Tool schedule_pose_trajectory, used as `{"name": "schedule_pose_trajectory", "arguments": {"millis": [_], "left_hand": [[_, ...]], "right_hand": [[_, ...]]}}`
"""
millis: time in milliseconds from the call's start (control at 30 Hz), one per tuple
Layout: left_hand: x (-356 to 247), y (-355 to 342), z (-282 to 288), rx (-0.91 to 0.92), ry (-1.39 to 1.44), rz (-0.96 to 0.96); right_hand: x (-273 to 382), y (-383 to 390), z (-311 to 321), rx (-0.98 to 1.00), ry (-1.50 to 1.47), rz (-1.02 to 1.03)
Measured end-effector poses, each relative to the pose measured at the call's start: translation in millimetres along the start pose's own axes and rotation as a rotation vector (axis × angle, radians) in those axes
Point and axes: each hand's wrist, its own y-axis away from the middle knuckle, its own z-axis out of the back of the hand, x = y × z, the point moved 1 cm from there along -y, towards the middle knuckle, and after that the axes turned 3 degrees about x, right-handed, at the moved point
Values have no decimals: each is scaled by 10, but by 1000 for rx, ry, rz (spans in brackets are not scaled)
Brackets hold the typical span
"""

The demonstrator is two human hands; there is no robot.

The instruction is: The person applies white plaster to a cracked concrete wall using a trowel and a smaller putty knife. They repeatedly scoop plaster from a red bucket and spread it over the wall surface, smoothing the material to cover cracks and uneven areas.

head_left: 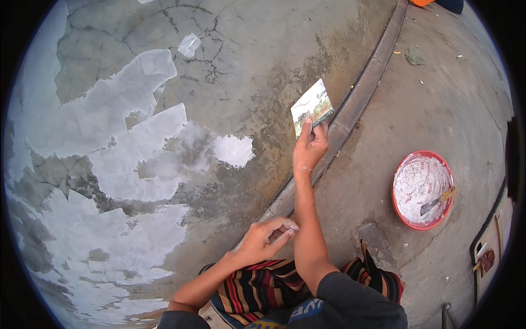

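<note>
Grasping plate [312, 101] near its lower edge between thumb and fingers of right hand [309, 155], beside strip [368, 90] — probably light, stiff, maybe slick, best pinched there. Curling left hand [264, 240] loosely by right forearm [307, 214] — cannot tell whether on anything.

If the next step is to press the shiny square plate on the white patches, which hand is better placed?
Likely the right hand: it holds the square plate by its lower edge. The left hand looks empty, half curled, near the right forearm.
</note>
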Motion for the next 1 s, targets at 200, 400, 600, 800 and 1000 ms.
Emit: {"name": "schedule_pose_trajectory", "arguments": {"millis": [200,400,600,800,1000], "left_hand": [[963,21,50,-229,-39,114],[1499,156,-189,296,-648,274],[1464,406,-544,336,-516,28],[1468,610,-314,320,-497,85],[1530,629,-208,302,-554,99]], "right_hand": [[419,-6,-316,110,59,243],[875,-24,-551,176,40,433],[1134,-172,-944,96,198,713],[1238,-250,-1349,34,292,753],[1187,24,-1402,198,385,816]]}}
